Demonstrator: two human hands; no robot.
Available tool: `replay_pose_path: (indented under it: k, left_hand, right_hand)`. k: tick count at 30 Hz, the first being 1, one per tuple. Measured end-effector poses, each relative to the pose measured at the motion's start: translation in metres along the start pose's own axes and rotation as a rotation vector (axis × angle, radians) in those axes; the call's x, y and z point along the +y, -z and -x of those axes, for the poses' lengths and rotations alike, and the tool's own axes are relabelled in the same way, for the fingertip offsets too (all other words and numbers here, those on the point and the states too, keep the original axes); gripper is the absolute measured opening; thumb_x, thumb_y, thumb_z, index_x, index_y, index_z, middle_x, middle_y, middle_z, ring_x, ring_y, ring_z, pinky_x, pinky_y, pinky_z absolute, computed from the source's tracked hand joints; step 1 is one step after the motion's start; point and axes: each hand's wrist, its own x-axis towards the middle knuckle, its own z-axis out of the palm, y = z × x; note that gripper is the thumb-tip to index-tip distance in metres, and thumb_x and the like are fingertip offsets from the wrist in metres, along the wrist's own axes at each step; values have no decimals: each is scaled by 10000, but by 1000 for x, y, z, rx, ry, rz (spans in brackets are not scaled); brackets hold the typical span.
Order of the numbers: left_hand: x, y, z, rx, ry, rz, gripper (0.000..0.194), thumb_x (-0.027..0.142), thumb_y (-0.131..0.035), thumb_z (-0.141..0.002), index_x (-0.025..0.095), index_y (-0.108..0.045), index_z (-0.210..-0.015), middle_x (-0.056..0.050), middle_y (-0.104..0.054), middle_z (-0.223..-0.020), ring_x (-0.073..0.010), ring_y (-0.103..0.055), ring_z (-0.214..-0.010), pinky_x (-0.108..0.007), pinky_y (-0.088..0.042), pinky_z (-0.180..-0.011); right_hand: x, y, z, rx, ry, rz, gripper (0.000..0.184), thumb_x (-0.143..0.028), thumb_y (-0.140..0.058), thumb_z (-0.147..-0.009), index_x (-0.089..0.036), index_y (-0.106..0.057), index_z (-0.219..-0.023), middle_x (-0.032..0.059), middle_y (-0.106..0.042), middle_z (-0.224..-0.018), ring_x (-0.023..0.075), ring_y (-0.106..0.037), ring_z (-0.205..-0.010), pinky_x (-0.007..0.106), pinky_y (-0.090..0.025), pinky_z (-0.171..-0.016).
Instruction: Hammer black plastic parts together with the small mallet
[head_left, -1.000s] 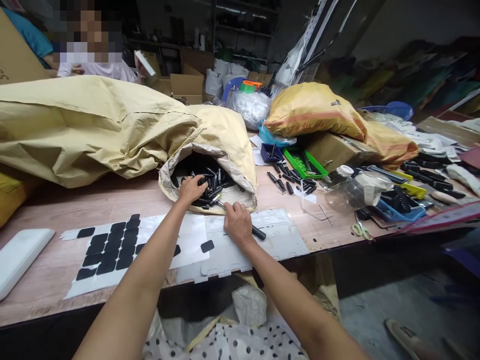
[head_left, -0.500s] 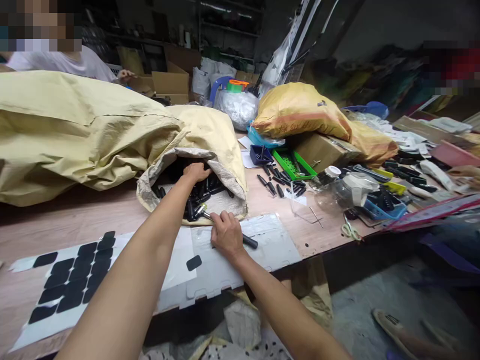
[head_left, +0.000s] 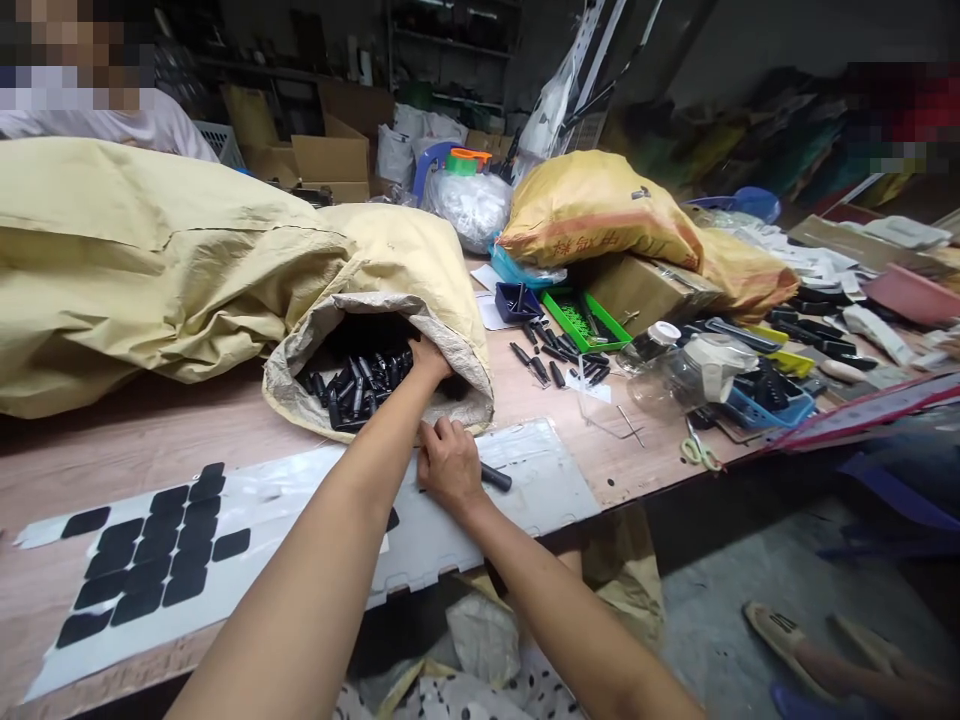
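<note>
My left hand (head_left: 429, 362) reaches into the mouth of a cream woven sack (head_left: 427, 232) lying on its side. Its fingers are lost in shadow at the sack's inner right. Beside it lie many small black plastic parts (head_left: 356, 388) in a heap. Just outside the sack's lip, my right hand (head_left: 452, 462) is closed around a black-handled hammer (head_left: 496, 478); the handle end sticks out to the right and the metal head is hidden behind my left forearm. Under my right hand is a pale grey board (head_left: 536, 462) on the table.
Black rounded pads (head_left: 154, 555) lie on a white sheet at the left. Rightward stand a green tray (head_left: 589, 325), a dark blue box (head_left: 517, 302), loose black parts, a clear jar (head_left: 671, 385), scissors (head_left: 699, 452) and a yellow sack (head_left: 600, 215). A person (head_left: 169, 125) is behind the sacks.
My left hand has moved right and deeper into the sack, and its forearm now covers the hammer's head. My right hand stays on the hammer. The view has shifted slightly.
</note>
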Motion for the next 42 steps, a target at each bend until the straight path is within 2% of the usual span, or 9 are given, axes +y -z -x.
replay_pose_path:
  k: [8, 13, 15, 18, 22, 24, 28, 35, 42]
  left_hand:
    - [-5, 10, 49, 13, 81, -80, 550, 462, -609, -858, 211, -694, -1340, -178, -548, -1501, -473, -446, -1308, -607, -409, -1034]
    - [-15, 15, 64, 16, 116, 7, 444, 448, -678, -815, 308, -771, -1226, -124, -633, -1411, -458, -509, -1300, -632, -397, -1074]
    - [-26, 19, 72, 100, 60, 113, 485, 450, -719, -785, 345, -751, -1258, -81, -664, -1397, -420, -542, -1298, -611, -378, -1122]
    - [-54, 22, 92, 379, 33, 333, 414, 408, -660, -831, 298, -764, -1217, -42, -733, -1303, -296, -629, -1225, -430, -445, -1115]
    - [-98, 17, 130, 629, 413, 474, 211, 288, -582, -825, 211, -772, -876, -50, -789, -936, -244, -714, -940, -332, -539, -911]
    - [-112, 12, 145, 595, 566, 465, 141, 281, -599, -798, 220, -686, -705, -44, -746, -779, -254, -706, -852, -349, -541, -859]
    - [-110, 5, 161, 545, 659, 434, 262, 389, -648, -802, 251, -541, -607, -44, -708, -736, -277, -691, -852, -370, -528, -817]
    - [-78, -2, 168, 413, 572, 353, 383, 571, -701, -760, 261, -560, -582, -60, -710, -704, -310, -694, -818, -386, -500, -722]
    - [-89, 0, 182, 445, 511, 446, 213, 430, -709, -715, 258, -655, -599, -12, -697, -618, -252, -672, -714, -311, -455, -605]
  right_hand:
    - [-1, 5, -4, -44, -8, -8, 312, -165, -572, -871, -226, -698, -1150, 97, -622, -994, 262, -500, -947, 348, -383, -751]
    - [-1, 7, -7, -59, -6, -6, 309, -165, -561, -871, -226, -711, -1135, 98, -631, -1004, 261, -508, -951, 350, -385, -765]
    - [-1, 6, -8, -51, -7, -3, 305, -169, -556, -878, -224, -715, -1132, 101, -633, -1014, 261, -507, -954, 350, -384, -773]
    - [0, 5, -9, -39, -5, -4, 313, -171, -547, -890, -225, -717, -1146, 103, -634, -1018, 259, -504, -954, 347, -380, -778]
    - [1, 2, -11, -28, -9, -5, 331, -158, -531, -901, -224, -719, -1165, 102, -634, -1010, 257, -503, -957, 342, -377, -778]
    - [1, 2, -11, -22, -13, -9, 348, -147, -525, -902, -224, -718, -1181, 100, -637, -1006, 254, -505, -954, 339, -378, -778]
    - [2, 2, -12, -17, -23, -10, 350, -121, -514, -899, -217, -726, -1160, 99, -646, -1011, 249, -513, -954, 335, -376, -771]
    - [3, 1, -12, 3, -28, -16, 356, -116, -514, -904, -220, -730, -1168, 97, -648, -994, 250, -527, -956, 334, -393, -789]
    - [6, -1, -13, 22, -22, -45, 281, -121, -524, -898, -195, -737, -1065, 102, -662, -969, 248, -535, -933, 330, -412, -810]
